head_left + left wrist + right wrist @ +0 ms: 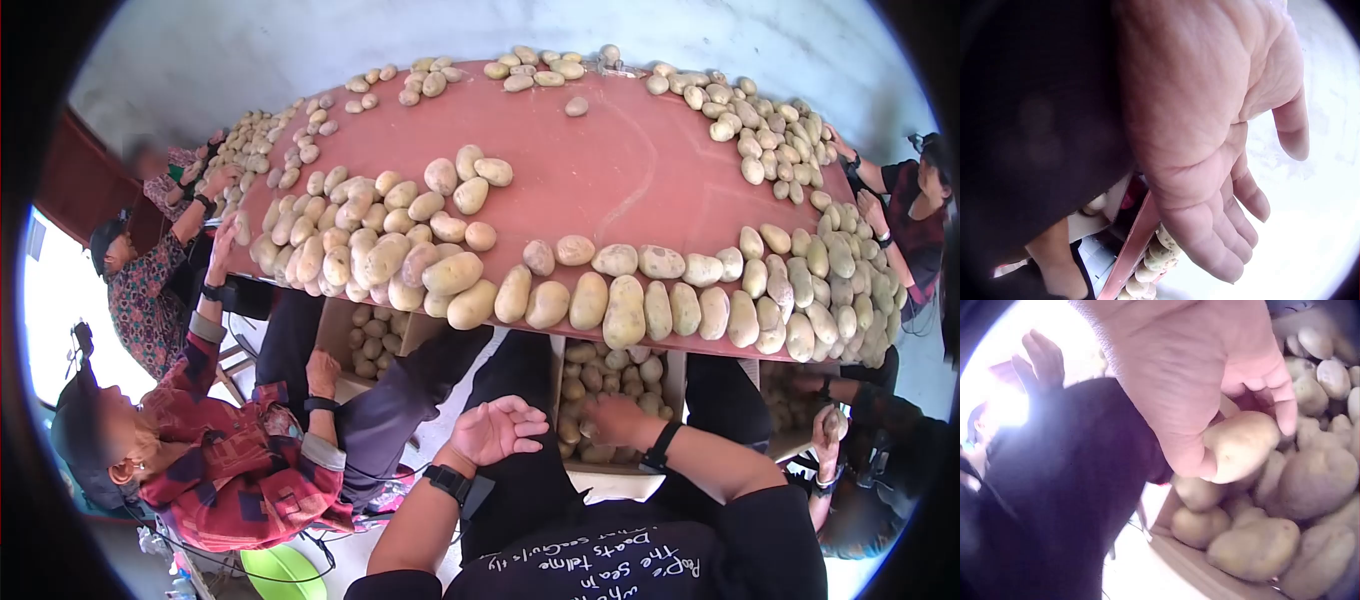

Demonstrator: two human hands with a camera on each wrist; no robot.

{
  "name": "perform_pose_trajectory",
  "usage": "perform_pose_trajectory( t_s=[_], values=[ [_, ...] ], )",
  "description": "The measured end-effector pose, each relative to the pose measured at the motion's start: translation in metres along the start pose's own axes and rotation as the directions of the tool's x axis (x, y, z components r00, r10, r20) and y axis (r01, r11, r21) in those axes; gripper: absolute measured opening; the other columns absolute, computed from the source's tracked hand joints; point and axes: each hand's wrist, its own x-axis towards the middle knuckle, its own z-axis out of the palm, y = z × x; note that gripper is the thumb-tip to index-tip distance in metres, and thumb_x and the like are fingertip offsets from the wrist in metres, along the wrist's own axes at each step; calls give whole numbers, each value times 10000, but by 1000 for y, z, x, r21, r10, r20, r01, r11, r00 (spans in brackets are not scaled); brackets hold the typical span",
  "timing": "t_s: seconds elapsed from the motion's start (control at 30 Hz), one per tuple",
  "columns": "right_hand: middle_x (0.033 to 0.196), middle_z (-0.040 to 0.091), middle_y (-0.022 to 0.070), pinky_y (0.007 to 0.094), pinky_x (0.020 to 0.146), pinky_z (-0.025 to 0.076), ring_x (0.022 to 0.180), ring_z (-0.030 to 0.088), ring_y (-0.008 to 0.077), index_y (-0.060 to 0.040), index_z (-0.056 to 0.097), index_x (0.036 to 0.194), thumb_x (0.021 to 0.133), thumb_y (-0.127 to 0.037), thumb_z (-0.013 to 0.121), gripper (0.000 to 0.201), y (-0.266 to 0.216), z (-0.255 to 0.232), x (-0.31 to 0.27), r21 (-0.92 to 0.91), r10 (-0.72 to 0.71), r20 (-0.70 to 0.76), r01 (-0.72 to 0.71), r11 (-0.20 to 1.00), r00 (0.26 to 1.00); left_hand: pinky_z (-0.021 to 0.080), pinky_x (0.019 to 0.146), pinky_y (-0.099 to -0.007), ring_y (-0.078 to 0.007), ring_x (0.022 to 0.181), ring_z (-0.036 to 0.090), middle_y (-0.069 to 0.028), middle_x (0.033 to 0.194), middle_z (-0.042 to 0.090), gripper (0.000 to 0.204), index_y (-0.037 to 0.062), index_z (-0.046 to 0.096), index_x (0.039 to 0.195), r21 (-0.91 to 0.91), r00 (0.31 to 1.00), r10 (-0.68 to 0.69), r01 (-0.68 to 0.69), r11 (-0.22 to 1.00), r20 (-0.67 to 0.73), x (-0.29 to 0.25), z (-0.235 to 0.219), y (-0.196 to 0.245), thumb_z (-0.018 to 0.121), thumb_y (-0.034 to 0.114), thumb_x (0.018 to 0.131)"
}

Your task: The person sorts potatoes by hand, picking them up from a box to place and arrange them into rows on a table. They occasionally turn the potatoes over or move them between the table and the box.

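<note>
Thumb and fingers (1286, 406) of our right hand (1188, 381) are curled around one pale potato (1244, 447), opened only as wide as its body, with the thumb on one side and the fingertips on the other. That potato sits just above the loose potatoes (1254, 550) in the cardboard box (1175, 565), close to its near wall; whether it touches those beneath, we cannot tell. The hold looks shallow to us, near the tips, so a smooth or dusty skin could let it slip and drop back, bruising itself or those below. If we pulled up carelessly, the heap might also shift against our knuckles, or the wrist might catch the box wall. Our left hand (497, 430) holds nothing: it hangs palm up above our lap, fingers spread and slightly bent, so as it lies it gives the right no support. Farther out, above the box, a row of potatoes (624, 312) lines the near edge of the tabletop (590, 150), some seeming to poke past it; a forearm or fresh potato nudging that row could roll one off onto our legs or the floor. At the left end a larger pile (380, 230) is heaped close to the same edge, and there a bump from the neighbour in the checked shirt (240, 450), whose arm reaches up beside it, might start a small slide.
</note>
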Motion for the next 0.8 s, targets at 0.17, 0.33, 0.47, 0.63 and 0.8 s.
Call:
perform_pose_trajectory(
  t_s=[0.17, 0.33, 0.47, 0.63, 0.8],
  values=[
    [960, 566, 158, 370, 770, 466, 882, 570, 294, -48, 515, 1059, 651, -221, 719, 488, -32, -120, -12, 377, -375, -219, 433, 819, 901, 377, 1006, -522, -360, 1252, 437, -205, 1299, 491, 558, 15, 487, 1221, -8, 1000, 5, -4, 1000, 20, 0, 1, 1, 573, 434, 863],
    [1005, 530, 124, 347, 805, 468, 922, 546, 224, -47, 479, 1065, 667, -128, 708, 466, -63, -223, 36, 310, -301, -579, 546, 778, 758, 375, 1005, -526, -363, 1255, 433, -204, 1297, 493, 546, 24, 490, 1221, -12, 1000, 13, -13, 1000, 22, -1, -2, -2, 573, 429, 864],
    [1031, 531, 180, 402, 808, 460, 933, 563, 340, -54, 494, 1090, 694, -107, 671, 437, -63, -235, 108, 87, -270, -689, 446, 891, 673, 377, 1003, -526, -364, 1256, 432, -210, 1296, 492, 541, 25, 493, 1217, -9, 1000, 24, -24, 1000, 0, -4, -2, -1, 576, 426, 863],
    [979, 570, 163, 441, 808, 452, 941, 563, 352, -61, 576, 1003, 749, -97, 620, 260, -62, -221, 146, 37, -198, -617, 280, 959, 762, 442, 944, -529, -367, 1213, 475, -206, 1252, 505, 512, 15, 505, 1160, 32, 997, 57, -55, 998, -50, -3, 5, 0, 573, 435, 875],
    [891, 614, 115, 396, 783, 464, 885, 580, 317, -58, 635, 875, 795, -172, 571, 154, -67, -219, 95, -150, -405, -744, 458, 876, 531, 438, 942, -551, -373, 1218, 465, -197, 1265, 508, 529, 16, 495, 1204, 16, 996, 63, -62, 998, -57, -7, 0, -2, 559, 435, 886]
  ],
)
